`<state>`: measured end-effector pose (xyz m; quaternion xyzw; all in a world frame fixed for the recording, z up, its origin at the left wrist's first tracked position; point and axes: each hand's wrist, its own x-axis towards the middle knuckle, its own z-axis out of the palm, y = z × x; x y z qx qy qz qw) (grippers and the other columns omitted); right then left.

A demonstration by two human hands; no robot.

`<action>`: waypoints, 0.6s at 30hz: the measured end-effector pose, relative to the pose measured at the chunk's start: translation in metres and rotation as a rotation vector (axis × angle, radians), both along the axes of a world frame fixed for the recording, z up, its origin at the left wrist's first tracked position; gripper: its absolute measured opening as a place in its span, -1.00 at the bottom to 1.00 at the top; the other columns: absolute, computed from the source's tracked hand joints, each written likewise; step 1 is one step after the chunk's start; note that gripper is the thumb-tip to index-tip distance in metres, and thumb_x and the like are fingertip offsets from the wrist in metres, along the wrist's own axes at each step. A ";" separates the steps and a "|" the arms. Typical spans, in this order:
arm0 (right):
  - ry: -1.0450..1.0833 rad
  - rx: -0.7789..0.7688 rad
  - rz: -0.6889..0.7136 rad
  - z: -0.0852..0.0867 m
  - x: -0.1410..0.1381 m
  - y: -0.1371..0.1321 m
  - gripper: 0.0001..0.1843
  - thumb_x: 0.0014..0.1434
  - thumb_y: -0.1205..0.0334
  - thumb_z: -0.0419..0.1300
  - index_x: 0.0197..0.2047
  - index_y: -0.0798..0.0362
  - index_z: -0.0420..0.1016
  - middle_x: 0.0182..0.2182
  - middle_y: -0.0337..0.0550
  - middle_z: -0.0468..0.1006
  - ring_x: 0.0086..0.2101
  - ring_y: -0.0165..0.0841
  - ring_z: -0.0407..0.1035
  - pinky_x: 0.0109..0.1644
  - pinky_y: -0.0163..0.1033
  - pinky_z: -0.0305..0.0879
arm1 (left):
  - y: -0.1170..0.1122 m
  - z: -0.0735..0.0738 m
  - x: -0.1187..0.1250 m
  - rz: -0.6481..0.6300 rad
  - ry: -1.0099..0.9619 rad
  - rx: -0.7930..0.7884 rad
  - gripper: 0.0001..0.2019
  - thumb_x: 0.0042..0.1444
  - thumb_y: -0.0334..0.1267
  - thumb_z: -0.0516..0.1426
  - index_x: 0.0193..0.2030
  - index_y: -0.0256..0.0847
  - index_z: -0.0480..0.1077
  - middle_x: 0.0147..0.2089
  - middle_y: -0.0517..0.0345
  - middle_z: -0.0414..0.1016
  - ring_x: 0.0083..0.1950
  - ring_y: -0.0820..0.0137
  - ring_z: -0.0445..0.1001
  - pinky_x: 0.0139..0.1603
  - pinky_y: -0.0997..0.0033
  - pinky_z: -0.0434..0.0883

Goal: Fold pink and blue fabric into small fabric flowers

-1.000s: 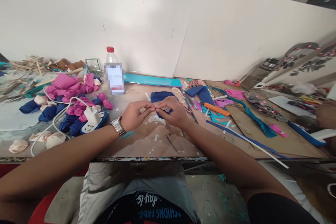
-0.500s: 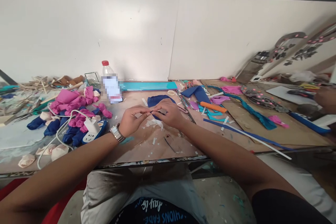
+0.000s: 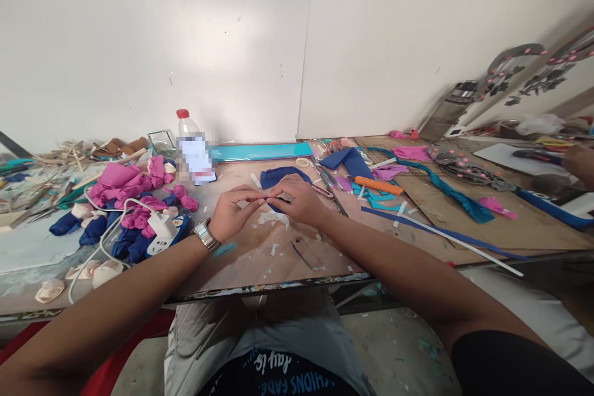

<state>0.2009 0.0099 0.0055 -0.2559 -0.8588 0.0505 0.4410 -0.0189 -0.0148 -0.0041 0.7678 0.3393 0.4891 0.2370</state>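
My left hand and my right hand meet fingertip to fingertip over the middle of the worktable. Both are closed in a pinch on a small dark blue foam piece held between them, mostly hidden by the fingers. A larger blue foam sheet lies flat just behind my hands. A white crumpled scrap sits on the table right under them. A metal watch is on my left wrist.
Left: pink and blue foam rolls, a white charger on a power strip, cream foam roses. A red-capped bottle and a teal strip stand at the back. Right: orange cutter, foam strips, another person's hand.
The camera view tilted up and shifted slightly right. My hands have stayed together on the blue piece, with only small finger movement.
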 end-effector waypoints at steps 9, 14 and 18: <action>0.019 -0.014 -0.014 -0.003 0.002 0.000 -0.76 0.31 0.03 0.32 -0.29 0.00 0.58 -0.35 -0.15 0.68 -0.25 -0.25 0.52 -0.03 -0.07 0.33 | -0.003 -0.002 0.001 -0.034 0.002 -0.044 -0.76 0.30 -0.11 0.23 -0.06 -0.14 0.68 -0.11 -0.01 0.66 -0.11 0.32 0.60 -0.05 0.32 0.52; 0.067 -0.013 -0.050 -0.005 0.003 0.004 -0.82 0.30 0.08 0.32 -0.28 -0.01 0.58 -0.32 -0.15 0.69 -0.23 -0.24 0.52 -0.04 -0.06 0.37 | -0.004 -0.006 0.005 -0.056 -0.012 -0.012 -0.69 0.34 -0.13 0.19 0.12 -0.14 0.61 0.00 -0.06 0.59 -0.01 0.32 0.55 -0.02 0.33 0.50; 0.065 -0.037 -0.074 -0.004 0.003 0.003 -0.83 0.29 0.10 0.33 -0.30 -0.02 0.58 -0.35 -0.17 0.67 -0.24 -0.24 0.50 -0.04 -0.07 0.37 | -0.006 -0.009 0.008 -0.093 0.017 -0.043 -0.62 0.36 -0.13 0.16 0.26 -0.11 0.52 0.07 -0.07 0.52 -0.02 0.34 0.50 -0.11 0.38 0.49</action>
